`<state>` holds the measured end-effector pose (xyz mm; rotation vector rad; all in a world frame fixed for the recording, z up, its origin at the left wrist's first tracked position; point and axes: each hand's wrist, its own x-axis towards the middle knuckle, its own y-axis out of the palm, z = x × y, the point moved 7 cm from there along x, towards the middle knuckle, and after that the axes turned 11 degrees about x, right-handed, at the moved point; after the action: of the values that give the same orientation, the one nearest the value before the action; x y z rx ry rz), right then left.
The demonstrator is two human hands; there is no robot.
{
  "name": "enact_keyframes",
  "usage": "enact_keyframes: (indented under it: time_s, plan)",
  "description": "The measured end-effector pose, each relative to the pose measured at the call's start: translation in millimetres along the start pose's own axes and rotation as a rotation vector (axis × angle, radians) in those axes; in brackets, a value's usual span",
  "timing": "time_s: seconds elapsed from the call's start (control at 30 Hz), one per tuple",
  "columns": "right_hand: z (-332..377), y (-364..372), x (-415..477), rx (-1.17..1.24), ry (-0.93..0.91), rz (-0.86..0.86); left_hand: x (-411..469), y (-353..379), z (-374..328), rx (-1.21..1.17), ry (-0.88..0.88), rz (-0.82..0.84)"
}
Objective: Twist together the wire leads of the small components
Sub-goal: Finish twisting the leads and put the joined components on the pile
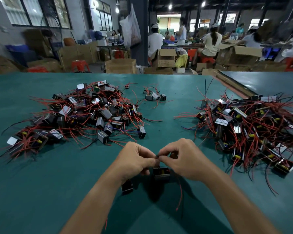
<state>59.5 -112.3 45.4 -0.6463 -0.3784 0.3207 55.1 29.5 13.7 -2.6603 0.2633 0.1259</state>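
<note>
The bench [74, 174] carries two heaps of components, a left pile [85, 114] and a right pile [247, 129], well apart. The work sits in the gap between them, near the front edge. Which pile is finished and which is waiting cannot be told.

The left grip [134, 159] and right grip [184, 159] meet fingertip to fingertip. Each is clenched in a pinch on the leads [157, 156] of one component [161, 173], which appears to hang just below and between them. A second component [127, 186] shows under the left wrist; whether it is joined to the first I cannot tell. A loose red lead [180, 195] trails down by the right wrist.

To do the twist well, I judge:
- One pinch should sit low as an anchor while the other rolls the ends, with all turns going one way.
- The bare ends should be level, so that neither strand slips out.
- The component should hang free so it does not drag on the joint.
- The trailing lead should be out of the twist.

The containers lie beyond the bench and are all blurred. The large open box [238, 53] at right shows its flaps but no contents. The smaller open box [164, 58] near the pillar likewise hides what it holds. The bag [130, 26] hanging on the pillar looks filled, with what I cannot say
</note>
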Motion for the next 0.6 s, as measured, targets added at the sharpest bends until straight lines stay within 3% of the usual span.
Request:
enact_keyframes:
  time_s: [0.43, 0.6]
  plan:
    - [2, -1, -3, -0.100, 0.033, 0.020, 1, 4, 0, 0.033, 0.000, -0.004]
    - [-1, 3, -1, -0.162, 0.135, 0.075, 0, 2, -13, 0.206, 0.156, -0.092]
